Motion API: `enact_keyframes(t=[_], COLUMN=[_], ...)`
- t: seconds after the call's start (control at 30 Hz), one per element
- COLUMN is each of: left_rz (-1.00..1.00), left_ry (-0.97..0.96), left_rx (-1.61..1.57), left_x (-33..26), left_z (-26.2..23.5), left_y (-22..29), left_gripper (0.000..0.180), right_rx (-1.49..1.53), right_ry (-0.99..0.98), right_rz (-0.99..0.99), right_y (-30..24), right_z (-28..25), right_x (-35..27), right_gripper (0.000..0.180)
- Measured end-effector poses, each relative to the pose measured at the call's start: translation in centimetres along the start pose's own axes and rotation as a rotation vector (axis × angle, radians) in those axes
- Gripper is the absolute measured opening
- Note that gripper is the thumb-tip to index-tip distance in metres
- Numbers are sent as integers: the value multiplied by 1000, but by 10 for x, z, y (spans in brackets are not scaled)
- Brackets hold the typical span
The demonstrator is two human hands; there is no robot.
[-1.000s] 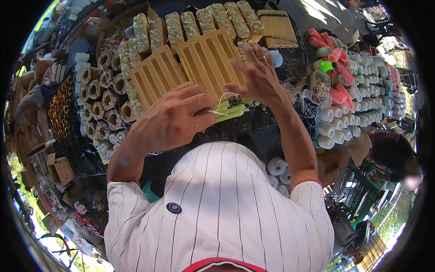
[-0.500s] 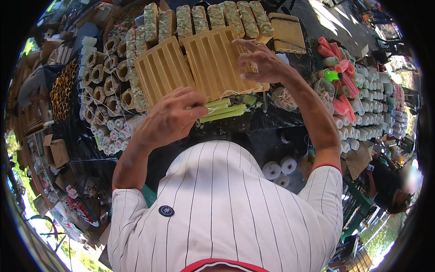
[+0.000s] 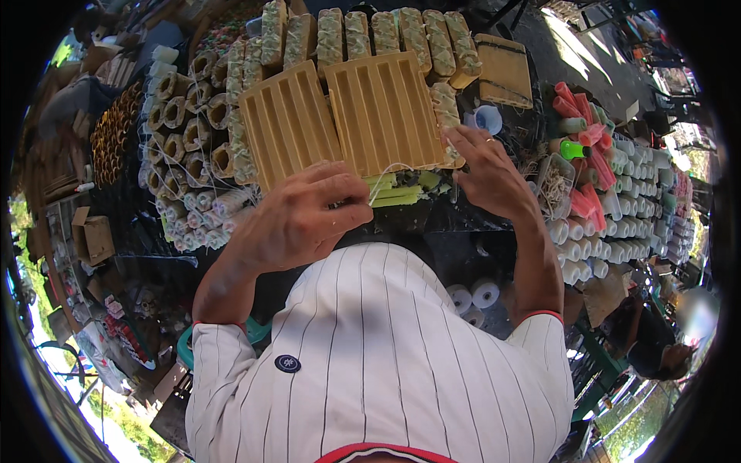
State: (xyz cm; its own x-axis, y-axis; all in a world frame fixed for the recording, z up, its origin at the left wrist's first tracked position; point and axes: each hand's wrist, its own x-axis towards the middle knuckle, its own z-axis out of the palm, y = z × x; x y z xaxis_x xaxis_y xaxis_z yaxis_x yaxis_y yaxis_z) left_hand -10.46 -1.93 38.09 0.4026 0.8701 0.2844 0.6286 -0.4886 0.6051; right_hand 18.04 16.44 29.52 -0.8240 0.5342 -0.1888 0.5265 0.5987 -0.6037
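Pinching a thin pale string (image 3: 384, 176) between curled fingers, the left hand (image 3: 305, 220) hovers at the near edge of a crowded stall table (image 3: 432, 228), its knuckles toward the camera. The right hand (image 3: 486, 171) sits at about three o'clock from it, fingers loosely spread and arched, tips resting on or just above the table's dark surface; whether it also grips the string cannot be told.

Between the two hands lies a small bundle of pale green sticks (image 3: 397, 193), its long axis running roughly nine to three o'clock and tilting slightly up to the right. The string rises from the bundle toward the left hand's fingertips. The bundle sits just beside the left hand, at its two o'clock, and a little farther from the right hand, at its eight o'clock; the left is judged the nearer.

At twelve o'clock from the bundle, two ridged tan trays (image 3: 340, 116) lie side by side, their grooves pointing away from the person. Beyond them runs a row of mottled green-and-cream blocks (image 3: 386, 35). At ten o'clock, hollow paper-wrapped rolls (image 3: 181, 147) are stacked in a heap. At three o'clock stand white spools (image 3: 617, 224) and pink and red tubes (image 3: 583, 139). A striped white shirt (image 3: 378, 363) fills the lower frame.
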Motion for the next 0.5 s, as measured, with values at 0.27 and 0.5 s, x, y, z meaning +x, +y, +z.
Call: enact_keyframes(t=[0.27,0.5], left_rz=[81,111], left_ry=[-4,-12], left_rx=[15,21], left_x=[15,20], left_z=[-6,-10], left_y=[5,10], left_gripper=[28,28], right_rx=[-213,-20], right_ry=[127,311], right_rz=[-198,-228], right_y=[12,2], right_z=[9,20], right_x=[52,46], right_gripper=[57,51])
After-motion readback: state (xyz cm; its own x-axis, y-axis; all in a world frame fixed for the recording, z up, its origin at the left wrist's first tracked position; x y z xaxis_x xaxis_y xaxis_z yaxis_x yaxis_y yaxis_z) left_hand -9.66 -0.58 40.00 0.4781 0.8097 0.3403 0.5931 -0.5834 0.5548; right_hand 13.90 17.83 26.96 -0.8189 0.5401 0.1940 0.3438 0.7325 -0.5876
